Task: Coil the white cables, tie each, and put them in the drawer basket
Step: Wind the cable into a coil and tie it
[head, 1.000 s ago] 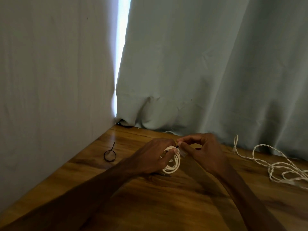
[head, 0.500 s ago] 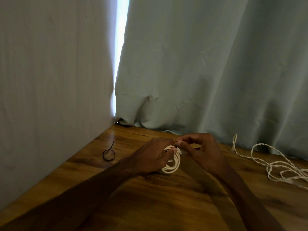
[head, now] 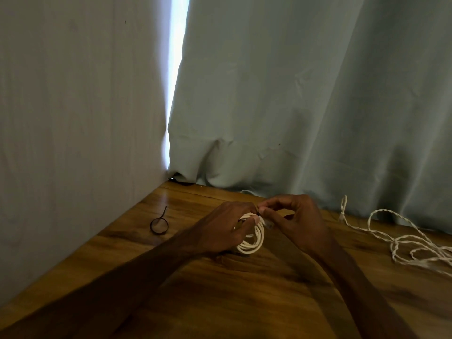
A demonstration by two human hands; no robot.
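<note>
A coiled white cable (head: 255,243) stands on edge on the wooden table (head: 220,302), near its middle. My left hand (head: 225,228) grips the coil from the left, fingers curled round its loops. Just right of it, my right hand (head: 293,218) pinches something small and dark at the top of the coil; the fingertips of both hands meet there. A second white cable (head: 401,243), twisted and loose, sprawls on the table to the right. The drawer basket is not in view.
A black tie (head: 159,225), bent into a loop with a tail, lies on the table left of my hands. A grey wall (head: 73,143) bounds the table on the left. A pale green curtain (head: 305,106) hangs along the back edge.
My hands have stayed at the top of the coil, the right fingertips drawing slightly closer to the left. The coil, the black tie and the loose cable have not moved.
</note>
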